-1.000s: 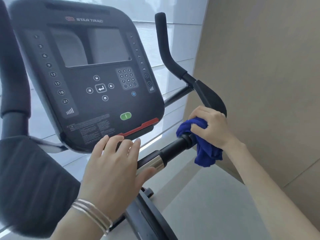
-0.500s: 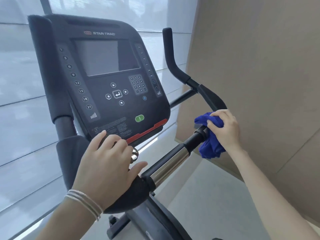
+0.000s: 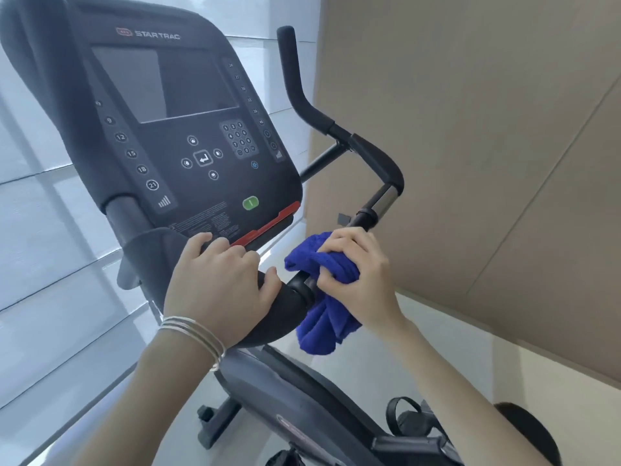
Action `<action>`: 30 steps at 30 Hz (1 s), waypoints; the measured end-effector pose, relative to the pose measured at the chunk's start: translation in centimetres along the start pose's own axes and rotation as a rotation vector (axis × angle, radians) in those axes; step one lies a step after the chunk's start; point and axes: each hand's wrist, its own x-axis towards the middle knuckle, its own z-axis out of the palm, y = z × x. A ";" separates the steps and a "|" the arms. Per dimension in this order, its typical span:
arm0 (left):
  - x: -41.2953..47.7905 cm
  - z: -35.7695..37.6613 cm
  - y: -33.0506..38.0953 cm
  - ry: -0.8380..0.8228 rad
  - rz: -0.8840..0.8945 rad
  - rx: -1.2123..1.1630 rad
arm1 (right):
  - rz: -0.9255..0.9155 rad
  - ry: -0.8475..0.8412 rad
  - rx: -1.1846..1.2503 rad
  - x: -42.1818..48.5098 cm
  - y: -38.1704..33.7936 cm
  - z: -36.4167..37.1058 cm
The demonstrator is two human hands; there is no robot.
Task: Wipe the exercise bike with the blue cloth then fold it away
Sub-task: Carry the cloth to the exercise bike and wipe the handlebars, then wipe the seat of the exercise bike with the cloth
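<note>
Illegibly small console fine print [image 3: 205, 222]; part of handlebar [image 3: 378, 205] out of sight under blue cloth [image 3: 324, 260]

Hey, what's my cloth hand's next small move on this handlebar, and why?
Probably slide the right hand and cloth outward along the bar toward the chrome section: the cloth wraps the bar's inner end, beside the left hand on the pad, with little room inward.

My right hand [image 3: 356, 274] has dragged the blue cloth [image 3: 322, 317] down the handlebar [image 3: 364, 218], from the far bend to right beside my left hand [image 3: 218, 284]. The chrome sleeve [image 3: 383, 200] up there is uncovered now.
</note>
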 end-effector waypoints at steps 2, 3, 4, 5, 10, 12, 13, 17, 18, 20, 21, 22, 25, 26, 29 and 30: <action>0.0 0.0 0.0 -0.023 0.002 0.011 | 0.092 0.074 -0.001 0.6 0.4 -0.3; -0.1 0.1 -0.1 -0.032 0.009 0.006 | 0.175 0.130 -0.007 1.0 0.5 -0.4; -0.2 0.1 -0.1 -0.036 0.012 0.001 | 0.259 0.188 -0.011 1.2 0.4 -0.2; -0.2 0.1 -0.2 -0.035 0.012 -0.006 | 0.323 0.238 -0.015 1.1 0.1 0.1; -0.3 0.2 -0.2 -0.033 0.025 -0.064 | 0.243 0.202 0.019 -4.7 -2.9 1.0; -0.3 0.1 -0.3 -0.061 0.041 -0.053 | 0.246 0.109 -0.004 -8.2 -2.5 0.2; -0.2 0.2 -0.4 -0.075 0.046 -0.050 | 0.286 0.073 -0.020 -10.0 -1.8 -0.3; -0.8 0.9 0.7 -0.002 0.106 -0.154 | 0.569 0.115 -0.067 -17.6 1.6 -2.5; -1.3 1.1 1.6 0.049 0.160 -0.185 | 0.609 0.138 -0.093 -19.3 2.2 -3.2; -1.9 1.6 3.9 0.124 0.303 -0.220 | 0.670 0.173 -0.143 -22.0 3.5 -4.7; -1.9 2.0 5.1 0.133 0.355 -0.236 | 0.702 0.185 -0.160 -23.0 4.0 -5.4; -1.7 2.4 6.2 0.133 0.386 -0.262 | 0.733 0.196 -0.173 -23.9 4.6 -6.1; -2.1 4.3 9.7 0.121 0.486 -0.405 | 0.792 0.229 -0.216 -25.8 6.3 -8.1; -2.6 5.3 11.0 0.082 0.532 -0.446 | 0.803 0.235 -0.239 -26.2 7.0 -8.7; -4.1 9.0 14.5 -0.199 0.607 -0.466 | 0.835 0.240 -0.318 -27.2 9.5 -10.4; -4.6 10.3 15.5 -0.319 0.609 -0.461 | 0.845 0.241 -0.346 -27.5 10.4 -10.9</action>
